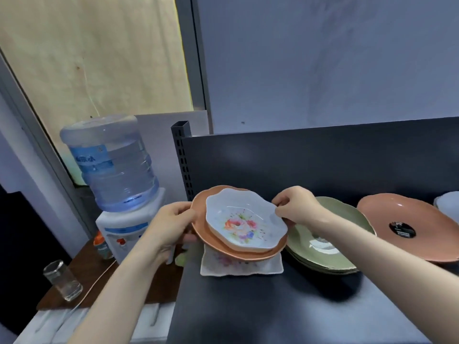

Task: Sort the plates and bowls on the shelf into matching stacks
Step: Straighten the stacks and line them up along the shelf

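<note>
A white scalloped bowl with a flower print point(242, 220) sits on an orange plate point(202, 220), both held above the dark shelf point(260, 306). My left hand point(171, 224) grips the orange plate's left rim. My right hand point(295, 206) pinches the white bowl's right rim. Under them lies a white square floral plate point(238, 266). To the right stands a stack of green plates point(323, 247), and farther right a pink plate with a black sticker point(407, 227). A white dish point(449, 207) shows at the right edge.
The shelf's dark back panel point(323, 160) rises behind the dishes, with a slotted post point(182, 155) at its left. Left of the shelf stand a water dispenser point(116, 175) and a glass jar point(63, 280) on a brown table point(104, 281).
</note>
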The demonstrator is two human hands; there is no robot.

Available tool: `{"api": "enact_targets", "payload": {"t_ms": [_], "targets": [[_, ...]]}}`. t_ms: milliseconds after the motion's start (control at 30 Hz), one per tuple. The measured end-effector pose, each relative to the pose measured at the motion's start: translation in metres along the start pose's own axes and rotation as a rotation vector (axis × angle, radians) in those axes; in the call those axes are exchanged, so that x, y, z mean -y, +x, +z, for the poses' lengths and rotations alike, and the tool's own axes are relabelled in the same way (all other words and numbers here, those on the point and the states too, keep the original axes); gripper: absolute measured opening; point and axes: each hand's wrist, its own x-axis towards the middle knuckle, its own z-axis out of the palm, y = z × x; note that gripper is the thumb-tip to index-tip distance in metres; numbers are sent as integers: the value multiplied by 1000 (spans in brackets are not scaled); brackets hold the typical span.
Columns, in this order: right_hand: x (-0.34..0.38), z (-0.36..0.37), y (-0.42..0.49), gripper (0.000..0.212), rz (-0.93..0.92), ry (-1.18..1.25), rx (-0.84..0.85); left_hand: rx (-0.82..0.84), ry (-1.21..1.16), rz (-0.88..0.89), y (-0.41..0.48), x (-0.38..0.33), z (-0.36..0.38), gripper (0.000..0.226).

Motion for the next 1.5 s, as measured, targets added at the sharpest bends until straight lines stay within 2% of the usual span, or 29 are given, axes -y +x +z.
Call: {"api": "enact_targets", "payload": {"t_ms": [233,400,633,767,1000,1200,1267,1400,1500], "targets": [[-61,-79,-55,21,100,-160,-199,268,-98,73,-13,-17,107,22],[-106,-140,-101,24,277,54,-426,389,-205,67,-29,-15,188,19],[-162,-214,-154,23,337,412,-760,401,-400,-60,-65,2,283,23],[-199,-249,-168,23,320,565,-876,287,-442,-66,-76,10,332,24],[-262,-313,-180,23,292,630,-812,27,-370,-1,-90,1,407,27],[-318,-344,-189,23,326,592,-693,-178,-79,57,-124,-4,450,56],[-334,-352,-192,23,339,575,-657,-227,-6,96,-139,-4,466,60],[-362,-365,-199,22,363,586,-620,-171,197,249,-152,-5,497,58],[-382,-375,-203,24,364,605,-622,-110,463,220,-139,-1,501,62]]}}
